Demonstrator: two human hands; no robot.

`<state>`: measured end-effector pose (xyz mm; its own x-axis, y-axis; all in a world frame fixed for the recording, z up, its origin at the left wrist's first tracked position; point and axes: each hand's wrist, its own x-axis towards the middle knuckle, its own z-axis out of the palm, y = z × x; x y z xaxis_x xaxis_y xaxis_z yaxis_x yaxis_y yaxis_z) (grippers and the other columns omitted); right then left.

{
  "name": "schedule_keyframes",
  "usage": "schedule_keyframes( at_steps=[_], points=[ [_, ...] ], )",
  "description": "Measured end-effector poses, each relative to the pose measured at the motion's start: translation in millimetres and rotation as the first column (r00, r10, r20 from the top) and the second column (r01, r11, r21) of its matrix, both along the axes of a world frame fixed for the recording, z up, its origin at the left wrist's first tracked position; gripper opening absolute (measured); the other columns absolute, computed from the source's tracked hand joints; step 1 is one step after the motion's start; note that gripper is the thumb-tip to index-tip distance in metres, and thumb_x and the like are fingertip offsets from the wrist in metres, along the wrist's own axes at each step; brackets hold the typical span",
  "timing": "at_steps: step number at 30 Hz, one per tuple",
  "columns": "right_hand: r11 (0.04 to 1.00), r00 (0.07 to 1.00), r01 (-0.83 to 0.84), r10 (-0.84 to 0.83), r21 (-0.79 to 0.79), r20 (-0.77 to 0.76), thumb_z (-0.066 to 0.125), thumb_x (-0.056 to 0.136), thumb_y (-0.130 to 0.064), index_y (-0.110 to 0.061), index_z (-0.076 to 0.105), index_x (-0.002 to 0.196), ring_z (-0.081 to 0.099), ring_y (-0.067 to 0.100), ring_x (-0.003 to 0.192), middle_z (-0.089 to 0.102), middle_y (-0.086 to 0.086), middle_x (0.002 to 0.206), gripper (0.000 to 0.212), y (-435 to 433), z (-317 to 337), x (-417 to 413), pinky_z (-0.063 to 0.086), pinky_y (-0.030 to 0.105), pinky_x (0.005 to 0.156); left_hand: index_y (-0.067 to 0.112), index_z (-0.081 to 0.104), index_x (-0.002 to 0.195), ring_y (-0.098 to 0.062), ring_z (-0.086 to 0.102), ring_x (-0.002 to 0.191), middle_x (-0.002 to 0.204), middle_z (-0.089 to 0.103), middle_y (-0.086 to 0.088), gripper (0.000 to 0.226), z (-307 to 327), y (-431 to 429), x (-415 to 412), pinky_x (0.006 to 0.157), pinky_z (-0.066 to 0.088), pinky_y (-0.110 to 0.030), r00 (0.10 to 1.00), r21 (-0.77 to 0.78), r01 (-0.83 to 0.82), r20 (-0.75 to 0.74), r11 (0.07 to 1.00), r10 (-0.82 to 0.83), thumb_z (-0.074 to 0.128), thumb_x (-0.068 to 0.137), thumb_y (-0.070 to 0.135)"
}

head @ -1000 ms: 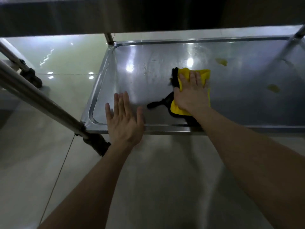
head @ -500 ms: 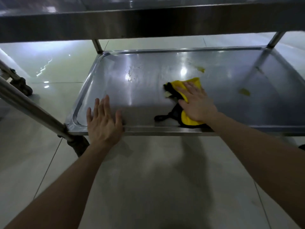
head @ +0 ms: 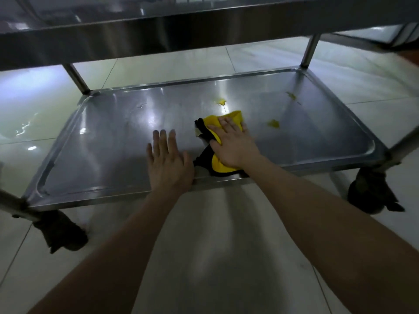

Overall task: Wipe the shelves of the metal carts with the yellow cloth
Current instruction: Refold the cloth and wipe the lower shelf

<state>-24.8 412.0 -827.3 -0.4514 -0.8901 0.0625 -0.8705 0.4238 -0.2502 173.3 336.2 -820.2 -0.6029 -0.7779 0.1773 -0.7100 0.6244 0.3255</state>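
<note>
Sliding left hand (head: 169,165) beside yellow cloth (head: 221,141), previously apart

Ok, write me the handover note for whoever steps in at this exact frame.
Right hand: flat, pressing the yellow cloth with black trim onto the bottom stainless steel cart shelf, near its front middle.
Left hand: open, palm down on the shelf's front edge, empty.
Done: left half looks free of marks.
Left: three yellowish smears, one just beyond the cloth, two to the right.
</note>
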Motion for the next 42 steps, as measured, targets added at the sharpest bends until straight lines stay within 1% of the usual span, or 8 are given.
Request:
schedule_keyframes(
  at_steps=[6,10,16,20,26,32,38,42],
  points=[
    [0.972,0.971,-0.234,0.232,0.023,0.061,0.041,0.111,-0.048,-0.044,0.025,0.167,0.005,0.013,0.164,0.012,-0.009,0.178,0.059,52.1,6.3,-64.4,0.000,0.044,0.133,0.015,0.001,0.174,-0.021,-0.010,0.169,0.183,0.004,-0.010,0.089,-26.4,-4.2,-8.8,0.136,-0.004,-0.054,0.997,-0.030,-0.033,0.069,0.999,0.035,0.006,0.098,0.060],
    [0.989,0.988,0.149,-0.149,0.010,0.041,0.046,0.109,-0.043,-0.040,0.028,0.166,0.010,0.016,0.164,0.017,-0.004,0.178,0.060,117.8,7.4,-139.8,0.006,0.046,0.133,0.015,-0.002,0.174,-0.019,-0.013,0.168,0.183,0.002,-0.009,0.088,-26.3,-1.3,-10.2,0.136,-0.006,-0.052,0.996,-0.018,-0.037,0.085,0.999,0.038,0.005,0.099,0.061],
    [0.797,0.797,0.604,-0.604,0.010,-0.025,0.034,0.103,-0.048,-0.023,0.024,0.169,0.011,0.035,0.163,0.018,0.015,0.176,0.071,59.1,-1.4,-102.4,0.000,0.066,0.128,0.015,-0.004,0.174,-0.018,-0.014,0.168,0.183,0.001,-0.008,0.085,-20.2,10.6,-14.4,0.136,-0.007,-0.048,0.995,-0.045,0.001,0.100,0.999,0.003,0.005,0.101,0.059],
    [0.986,0.987,0.158,-0.160,-0.046,-0.026,0.042,0.105,-0.045,-0.026,0.029,0.168,0.015,0.032,0.163,0.021,0.010,0.176,0.067,-11.5,0.4,-25.4,0.004,0.062,0.130,0.014,-0.002,0.174,-0.020,-0.008,0.169,0.183,0.005,-0.007,0.085,-20.1,12.7,-10.4,0.136,-0.003,-0.049,0.997,-0.071,-0.001,0.076,0.997,0.006,0.006,0.102,0.058],
    [0.980,0.978,-0.201,0.201,0.004,0.057,0.038,0.106,-0.048,-0.043,0.029,0.166,0.006,0.013,0.165,0.015,-0.007,0.178,0.061,-21.9,9.7,-19.5,0.000,0.051,0.132,0.012,0.003,0.173,-0.022,-0.002,0.169,0.183,0.009,-0.006,0.085,-21.9,12.0,-10.8,0.136,0.003,-0.051,0.998,-0.076,-0.030,0.047,0.997,0.033,0.013,0.102,0.057],
    [0.994,0.992,0.113,-0.114,0.010,0.054,0.043,0.108,-0.044,-0.041,0.030,0.166,0.010,0.015,0.164,0.016,-0.006,0.178,0.059,78.0,9.5,-126.7,0.004,0.046,0.133,0.017,-0.001,0.173,-0.020,-0.004,0.169,0.183,0.007,-0.005,0.080,-26.2,3.0,-5.5,0.137,0.001,-0.051,0.999,-0.062,-0.012,0.036,0.998,0.014,0.017,0.106,0.058],
    [0.820,0.821,0.571,-0.571,0.041,-0.010,0.032,0.105,-0.051,-0.035,0.020,0.169,0.005,0.023,0.165,0.011,0.004,0.179,0.067,148.3,-3.5,-186.8,-0.001,0.058,0.131,0.016,0.003,0.173,-0.020,-0.002,0.169,0.182,0.011,-0.006,0.079,-26.8,9.5,-11.0,0.137,0.001,-0.049,0.999,-0.096,0.002,0.035,0.995,0.002,0.018,0.106,0.055],
    [0.896,0.899,0.439,-0.437,0.071,-0.033,0.032,0.104,-0.053,-0.032,0.016,0.170,0.007,0.029,0.165,0.012,0.010,0.178,0.071,101.5,0.8,-126.8,0.000,0.061,0.130,0.016,0.005,0.173,-0.022,0.000,0.169,0.181,0.015,-0.007,0.079,-27.4,12.1,-12.8,0.137,0.002,-0.050,0.999,-0.128,0.007,0.051,0.992,-0.001,0.016,0.106,0.057]
  ],
)
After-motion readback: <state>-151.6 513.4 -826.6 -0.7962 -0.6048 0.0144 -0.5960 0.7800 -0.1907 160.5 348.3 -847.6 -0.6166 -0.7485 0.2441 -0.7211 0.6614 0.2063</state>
